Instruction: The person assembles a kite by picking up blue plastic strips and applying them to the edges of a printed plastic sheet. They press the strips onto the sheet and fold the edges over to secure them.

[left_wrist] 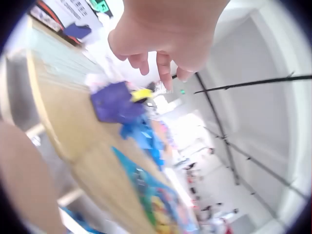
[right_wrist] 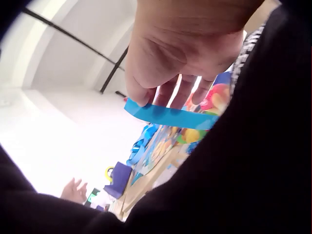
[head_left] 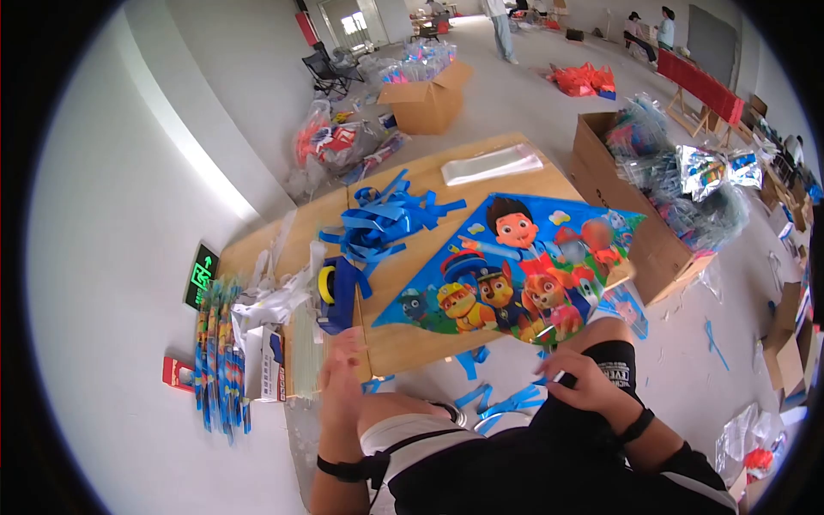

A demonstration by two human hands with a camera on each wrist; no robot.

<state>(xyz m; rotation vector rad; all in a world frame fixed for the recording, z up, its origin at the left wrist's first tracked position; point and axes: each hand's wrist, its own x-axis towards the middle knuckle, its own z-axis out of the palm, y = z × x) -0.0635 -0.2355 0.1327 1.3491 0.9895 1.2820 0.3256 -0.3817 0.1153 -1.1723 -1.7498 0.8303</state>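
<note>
In the head view, a blue kite (head_left: 524, 279) printed with cartoon characters lies across the table and reaches past its front edge. My right hand (head_left: 588, 384) is close to the kite's near edge, above my lap. Between thumb and fingers it pinches a flat blue strip (right_wrist: 170, 116), seen best in the right wrist view. My left hand (head_left: 342, 378) is raised at the table's front left corner, fingers loosely bent and holding nothing. Just beyond it stands a dark blue tape dispenser (head_left: 342, 296) with a yellow roll. Behind the dispenser lies a pile of blue strips (head_left: 386, 219).
A stack of clear plastic sleeves (head_left: 491, 165) lies at the table's (head_left: 412, 348) back. Right of the table stands a cardboard box (head_left: 596, 159) full of wrapped packages. Rolled colourful bundles (head_left: 221, 360) and a white box (head_left: 268, 365) are at the left. Blue strips (head_left: 506, 402) litter the floor.
</note>
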